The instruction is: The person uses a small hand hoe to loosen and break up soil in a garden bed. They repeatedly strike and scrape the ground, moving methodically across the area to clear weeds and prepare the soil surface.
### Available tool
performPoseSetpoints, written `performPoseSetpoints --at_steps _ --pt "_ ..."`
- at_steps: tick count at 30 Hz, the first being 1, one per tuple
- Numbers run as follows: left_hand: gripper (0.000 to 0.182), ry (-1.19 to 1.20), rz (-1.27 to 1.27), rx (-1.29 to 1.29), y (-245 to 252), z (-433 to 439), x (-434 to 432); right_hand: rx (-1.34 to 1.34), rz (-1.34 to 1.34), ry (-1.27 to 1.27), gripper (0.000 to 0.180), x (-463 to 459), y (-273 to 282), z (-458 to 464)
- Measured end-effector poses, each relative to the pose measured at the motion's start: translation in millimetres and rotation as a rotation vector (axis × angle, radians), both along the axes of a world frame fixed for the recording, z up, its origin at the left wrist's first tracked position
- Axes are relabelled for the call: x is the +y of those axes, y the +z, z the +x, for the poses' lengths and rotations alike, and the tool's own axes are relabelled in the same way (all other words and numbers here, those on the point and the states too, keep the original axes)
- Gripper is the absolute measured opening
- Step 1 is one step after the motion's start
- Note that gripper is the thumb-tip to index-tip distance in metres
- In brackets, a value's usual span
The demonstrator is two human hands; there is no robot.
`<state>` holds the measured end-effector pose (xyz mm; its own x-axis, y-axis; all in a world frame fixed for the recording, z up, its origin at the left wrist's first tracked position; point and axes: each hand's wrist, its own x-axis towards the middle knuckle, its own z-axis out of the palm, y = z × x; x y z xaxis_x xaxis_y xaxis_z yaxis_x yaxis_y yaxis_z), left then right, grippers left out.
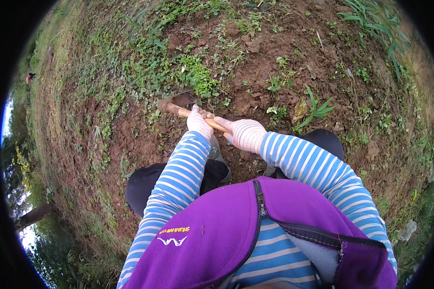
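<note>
A hoe with a wooden handle (217,125) lies slantwise in front of my knees. Its soil-caked head (182,99) is low against the ground at the edge of a patch of green weeds (199,77). My left hand (199,121), in a pale striped knit glove with soiled fingers, grips the handle close to the head. Farther back along it, my right hand (246,133) in a matching glove is closed around the handle too. The blade's cutting edge is hard to make out among the soil and leaves.
Damp reddish-brown soil (253,86) with scattered weeds surrounds me. A leafy plant (316,110) stands right of my hands, taller blades (376,27) at the upper right. My shoe (218,155) is below the handle. A tree trunk (36,216) and a distant person (30,78) appear left.
</note>
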<state>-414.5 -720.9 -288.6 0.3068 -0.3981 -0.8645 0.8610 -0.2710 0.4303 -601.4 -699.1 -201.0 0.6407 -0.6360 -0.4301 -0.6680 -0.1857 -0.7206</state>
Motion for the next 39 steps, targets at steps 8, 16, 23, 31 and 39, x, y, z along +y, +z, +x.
performPoseSetpoints --at_steps 8,16,23,31,39 --pt "0.031 -0.088 -0.032 0.323 48.6 -80.3 19.0 0.12 0.032 -0.027 0.058 17.7 82.7 -67.8" --pt "0.029 -0.221 -0.147 0.426 93.7 -103.5 25.2 0.217 -0.024 -0.039 0.07 48.2 104.2 -85.7" --pt "0.028 -0.038 -0.042 -0.089 42.2 -1.4 -10.3 0.0 0.122 -0.029 0.059 -4.5 17.2 10.1" --pt "0.021 -0.128 0.092 0.092 15.3 -27.4 21.7 0.045 0.183 -0.083 0.065 34.5 13.9 -20.7" --pt "0.034 -0.15 0.008 0.56 71.4 -109.2 49.2 0.279 0.118 0.074 0.066 45.6 113.2 -92.4"
